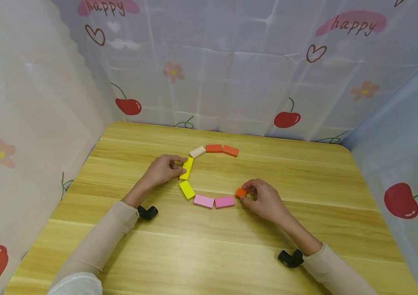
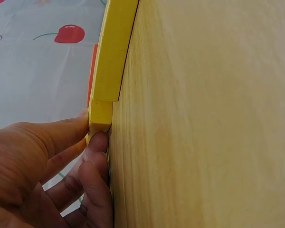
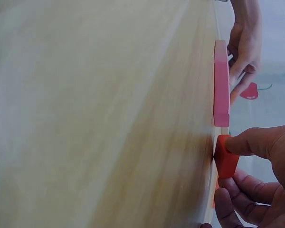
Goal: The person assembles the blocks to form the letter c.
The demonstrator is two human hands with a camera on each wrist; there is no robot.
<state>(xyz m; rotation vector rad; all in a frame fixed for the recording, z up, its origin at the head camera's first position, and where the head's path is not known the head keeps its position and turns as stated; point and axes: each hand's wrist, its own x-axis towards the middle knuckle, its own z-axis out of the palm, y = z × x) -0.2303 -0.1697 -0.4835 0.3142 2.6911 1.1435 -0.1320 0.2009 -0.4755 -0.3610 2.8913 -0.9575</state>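
Flat wooden blocks lie in a curved row on the table, open toward the right. On the row's left side, my left hand [image 1: 161, 169] pinches the upper yellow block [image 1: 187, 169] between thumb and fingers. Just below it lies another yellow block [image 1: 187, 190]. A light pink block [image 1: 204, 201] and a darker pink block [image 1: 224, 202] continue along the front. Beside the darker pink one, my right hand [image 1: 265, 199] holds an orange block [image 3: 225, 156] by thumb and fingertips, partly covering it. In the right wrist view a small gap separates it from the pink blocks.
A pale wood block [image 1: 197, 152] and two red-orange blocks [image 1: 214, 148] form the row's far end. The wooden table [image 1: 201, 254] is bordered by printed curtains [image 1: 223, 73] at the back and sides. Black wrist-worn pieces [image 1: 291, 259] stick out at both sleeves.
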